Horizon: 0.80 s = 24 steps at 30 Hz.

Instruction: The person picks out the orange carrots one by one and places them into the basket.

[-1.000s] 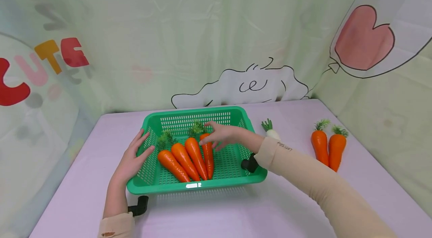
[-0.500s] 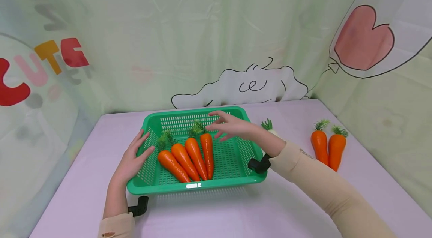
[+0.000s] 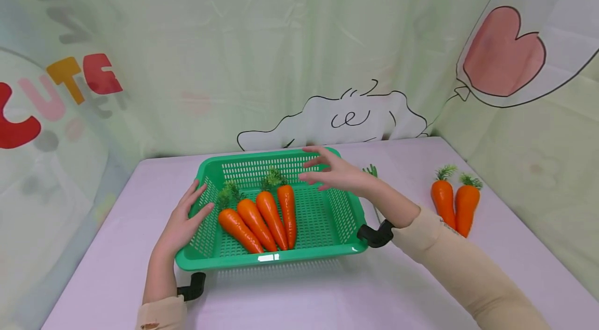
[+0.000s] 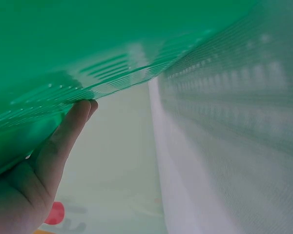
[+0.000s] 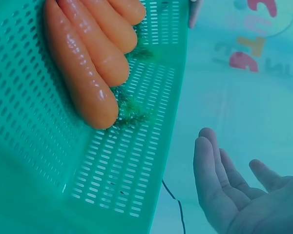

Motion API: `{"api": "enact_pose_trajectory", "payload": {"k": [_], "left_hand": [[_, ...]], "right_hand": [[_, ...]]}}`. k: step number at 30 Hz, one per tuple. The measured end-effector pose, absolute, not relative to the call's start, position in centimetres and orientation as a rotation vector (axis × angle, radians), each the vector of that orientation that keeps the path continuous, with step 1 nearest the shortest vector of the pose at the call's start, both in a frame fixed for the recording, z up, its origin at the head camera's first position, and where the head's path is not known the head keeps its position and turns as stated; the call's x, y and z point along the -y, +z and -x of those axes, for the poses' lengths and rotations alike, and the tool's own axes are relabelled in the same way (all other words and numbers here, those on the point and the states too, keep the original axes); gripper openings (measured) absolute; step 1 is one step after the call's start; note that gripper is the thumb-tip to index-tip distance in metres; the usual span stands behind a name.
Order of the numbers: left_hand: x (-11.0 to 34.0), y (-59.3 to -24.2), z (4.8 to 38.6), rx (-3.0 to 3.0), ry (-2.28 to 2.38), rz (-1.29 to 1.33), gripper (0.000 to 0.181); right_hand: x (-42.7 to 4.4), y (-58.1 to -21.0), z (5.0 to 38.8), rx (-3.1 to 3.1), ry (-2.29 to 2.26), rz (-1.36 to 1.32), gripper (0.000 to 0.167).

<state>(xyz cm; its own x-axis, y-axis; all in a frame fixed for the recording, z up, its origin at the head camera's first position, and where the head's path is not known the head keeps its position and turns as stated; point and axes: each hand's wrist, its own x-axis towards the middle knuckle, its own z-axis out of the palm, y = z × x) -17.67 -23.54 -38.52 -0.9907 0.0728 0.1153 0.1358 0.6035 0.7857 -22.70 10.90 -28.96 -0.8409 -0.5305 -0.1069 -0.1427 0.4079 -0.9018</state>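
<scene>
Left hand (image 3: 183, 222): it is placed at the left side of the green basket (image 3: 318, 253), with the fingers extended and the thumb spread from them; in the left wrist view, contact with the basket is seen.
Right hand (image 3: 340, 174): it is held in the air at the back right part of the basket, with the fingers loosely spread and holding nothing.
Wrists: a black piece (image 3: 376, 235) is worn at the right one, and a similar part is seen at the left; both arms are covered by beige sleeves (image 3: 468, 267).
Four carrots (image 3: 272, 220): they are laid side by side in the basket, the leafy tops being turned to the back.
Green leaves (image 3: 371, 170): they are partly hidden behind the right forearm.
Two carrots (image 3: 467, 210): they are laid together on the table (image 3: 112, 215), well to the right of the basket.
Curtain (image 3: 210, 60): it is decorated with coloured letters and a pink heart (image 3: 505, 54).
</scene>
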Motion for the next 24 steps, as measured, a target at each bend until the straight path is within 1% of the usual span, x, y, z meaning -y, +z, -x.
{"api": "enact_pose_trajectory", "payload": {"k": [8,14,24], "left_hand": [[23.6,-38.5,17.7,2.746,-1.355,0.18,0.06],[23.7,-38.5,17.6,2.744,-1.353,0.179,0.06],[23.6,-38.7,17.8,2.748,-1.34,0.18,0.061]], "right_hand": [[-12.1,-28.7,22.1,-2.321,-1.44,0.611,0.07],[-12.8,-28.7,21.8,-2.332,-1.468,0.587,0.074],[-14.9,-28.7,21.3,-2.391,-1.49,0.613,0.069]]}}
